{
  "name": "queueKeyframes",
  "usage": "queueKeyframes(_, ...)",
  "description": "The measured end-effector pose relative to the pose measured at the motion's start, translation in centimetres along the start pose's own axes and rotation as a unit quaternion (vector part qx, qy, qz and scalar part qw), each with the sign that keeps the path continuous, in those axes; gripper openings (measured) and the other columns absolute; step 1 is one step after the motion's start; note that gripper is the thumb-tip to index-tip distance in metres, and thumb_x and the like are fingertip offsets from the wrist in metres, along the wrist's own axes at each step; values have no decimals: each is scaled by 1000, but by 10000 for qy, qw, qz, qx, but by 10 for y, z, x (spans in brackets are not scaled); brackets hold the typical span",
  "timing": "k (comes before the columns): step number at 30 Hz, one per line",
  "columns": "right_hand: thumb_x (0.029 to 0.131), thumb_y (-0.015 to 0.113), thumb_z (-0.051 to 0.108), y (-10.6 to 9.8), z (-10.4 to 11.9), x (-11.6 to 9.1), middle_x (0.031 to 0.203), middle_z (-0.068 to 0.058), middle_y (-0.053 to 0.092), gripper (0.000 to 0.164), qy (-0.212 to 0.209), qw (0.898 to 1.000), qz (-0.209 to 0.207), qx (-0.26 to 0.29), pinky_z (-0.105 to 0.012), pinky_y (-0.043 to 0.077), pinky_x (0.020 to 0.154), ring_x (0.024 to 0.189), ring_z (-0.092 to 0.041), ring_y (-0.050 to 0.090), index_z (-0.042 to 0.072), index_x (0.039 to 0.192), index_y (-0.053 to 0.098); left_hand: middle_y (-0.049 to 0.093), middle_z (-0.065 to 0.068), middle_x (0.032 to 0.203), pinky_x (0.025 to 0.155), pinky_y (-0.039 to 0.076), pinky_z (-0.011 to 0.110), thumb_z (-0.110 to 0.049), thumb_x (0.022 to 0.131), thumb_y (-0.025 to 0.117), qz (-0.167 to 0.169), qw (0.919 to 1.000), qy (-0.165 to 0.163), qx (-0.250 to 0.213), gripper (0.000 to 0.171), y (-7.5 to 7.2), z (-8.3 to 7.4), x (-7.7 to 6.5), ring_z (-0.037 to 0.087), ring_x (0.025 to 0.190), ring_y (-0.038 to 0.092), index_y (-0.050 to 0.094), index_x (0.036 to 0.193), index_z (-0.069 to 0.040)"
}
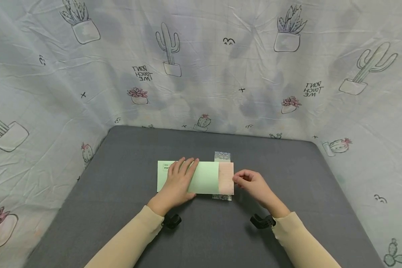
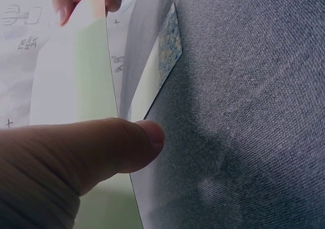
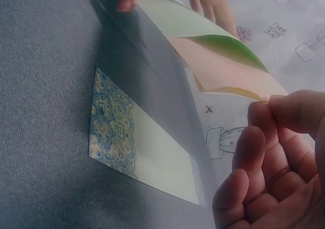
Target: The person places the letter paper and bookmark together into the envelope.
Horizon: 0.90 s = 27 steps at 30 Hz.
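A long light-green paper piece (image 1: 206, 178), like an envelope with a small printed box in one corner, is held above the table. My left hand (image 1: 179, 182) spans it, fingers over the far edge and thumb at the near edge. Pink paper (image 1: 226, 178) sticks out past the green paper's right end, where the green edge bows up in the right wrist view; I cannot tell whether it lies inside or beneath. My right hand (image 1: 252, 184) pinches the pink paper's right end between thumb and index finger. A thin yellow edge (image 3: 233, 91) shows along that end.
Below the papers, a pale card (image 3: 157, 160) with a blue-and-yellow patterned band lies on the grey cloth-covered table (image 1: 137, 149). A white curtain (image 1: 201, 74) printed with cacti hangs behind and at both sides. Black straps (image 1: 262, 221) sit at both wrists.
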State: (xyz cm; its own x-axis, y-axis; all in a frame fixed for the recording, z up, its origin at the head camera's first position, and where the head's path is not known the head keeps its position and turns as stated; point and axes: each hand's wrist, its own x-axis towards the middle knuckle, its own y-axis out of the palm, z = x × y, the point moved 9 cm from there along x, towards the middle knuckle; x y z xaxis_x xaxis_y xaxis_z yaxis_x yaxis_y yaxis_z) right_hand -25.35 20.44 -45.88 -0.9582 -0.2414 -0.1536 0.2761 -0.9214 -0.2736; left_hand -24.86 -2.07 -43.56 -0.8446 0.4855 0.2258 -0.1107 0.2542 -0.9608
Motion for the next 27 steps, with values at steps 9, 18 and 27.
queueKeyframes(9, 82, 62, 39, 7, 2, 2, 92, -16, 60, 26, -24, 9999, -19, -108, -52, 43, 75, 87, -39, 52, 15, 92, 66, 17, 7, 144, 101, 8, 51, -46, 54, 81, -59, 10000, 45, -51, 120, 0, -2, 0, 34, 131, 9, 9, 145, -16)
queueKeyframes(18, 84, 61, 36, 20, 12, 4, 91, 0, 63, 20, -332, 9986, -39, -414, -45, 46, 75, 90, -30, 57, 18, 90, 67, 18, 6, 143, 102, 7, 50, -47, 54, 81, -32, 10000, 82, -16, 119, -2, -8, 0, 33, 131, 9, 9, 145, -16)
queueKeyframes(27, 87, 58, 24, 31, 49, -8, 87, -10, 63, 18, -378, 9958, -184, -815, -34, 45, 64, 79, -31, 54, 9, 92, 67, 17, 7, 144, 102, 7, 51, -45, 55, 81, 1, 10000, 20, -23, 118, -4, -9, 0, 34, 131, 10, 10, 145, -16)
